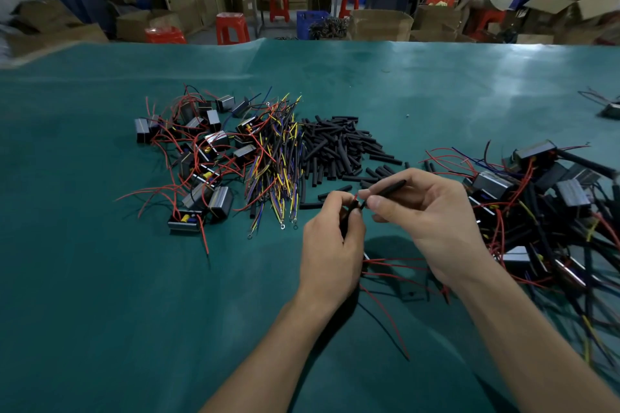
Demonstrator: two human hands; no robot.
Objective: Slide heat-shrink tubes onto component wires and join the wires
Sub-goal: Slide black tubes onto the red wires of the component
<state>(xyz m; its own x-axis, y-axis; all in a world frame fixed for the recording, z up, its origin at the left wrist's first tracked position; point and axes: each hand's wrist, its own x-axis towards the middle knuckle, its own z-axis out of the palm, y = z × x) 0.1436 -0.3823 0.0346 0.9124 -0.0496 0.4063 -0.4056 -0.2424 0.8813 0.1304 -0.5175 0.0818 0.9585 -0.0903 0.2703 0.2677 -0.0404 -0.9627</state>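
**A:** Item one, the hands?

**B:** Right hand [426,211]: thumb and forefinger pinch a black heat-shrink tube [389,187] near its lower end, the rest of it angled up and away to the right. Left hand [330,238]: fingers curled round a red wire end [355,200] and a dark piece I cannot identify. The tube mouth sits just beside the wire tip, between the two hands; the short grips probably keep both ends stiff enough to thread.

**A:** Item two, below the hands?

**B:** Red leads [385,266] trail from under the left palm toward the person and to the right. The component they belong to is hidden; likely it hangs or rests beneath the hands.

**A:** Item three, ahead of the hands?

**B:** Loose heat-shrink tube pile [339,147], just beyond the fingertips, presumably for a short reach. Left of it, a bundle of multicoloured ring-terminal wires [278,164].

**A:** Item four, far left?

**B:** Heap of small boxed components with red leads [198,151], well apart from the left hand. Probably unprocessed stock.

**A:** Item five, right?

**B:** Tangle of components carrying black sleeved wires [543,211], near the right wrist. Judged the finished pile.

**A:** Surface?

**B:** Green table mat [100,278].
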